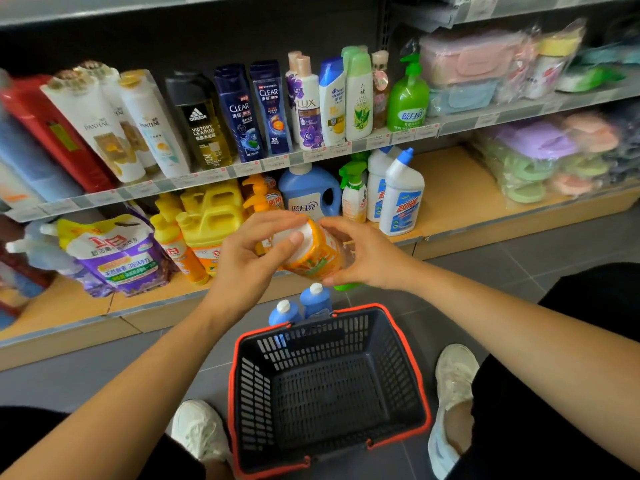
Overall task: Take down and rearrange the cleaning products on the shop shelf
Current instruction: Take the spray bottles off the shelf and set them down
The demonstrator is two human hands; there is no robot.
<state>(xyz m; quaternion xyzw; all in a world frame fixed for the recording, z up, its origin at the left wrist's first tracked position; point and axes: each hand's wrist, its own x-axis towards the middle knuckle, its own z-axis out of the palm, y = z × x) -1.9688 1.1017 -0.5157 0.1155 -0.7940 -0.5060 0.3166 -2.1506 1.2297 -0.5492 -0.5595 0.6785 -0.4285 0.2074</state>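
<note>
An orange bottle [317,256] with a white cap is tipped toward me in front of the bottom shelf. My left hand [249,258] grips its cap end, thumb over the cap. My right hand [360,252] holds the bottle's body from the right. Behind it on the bottom shelf [446,188] stand yellow jugs [211,216], a blue detergent jug [310,194], a green spray bottle [353,192] and white toilet-cleaner bottles [401,195]. Two blue bottles [301,306] with white caps stand on the floor just beyond the basket.
A black basket with a red rim [332,386] sits empty on the grey floor between my two white shoes. A purple refill pouch [121,254] lies at the shelf's left. Shampoo bottles [242,112] fill the shelf above. Wrapped plastic goods [540,150] are stacked at right.
</note>
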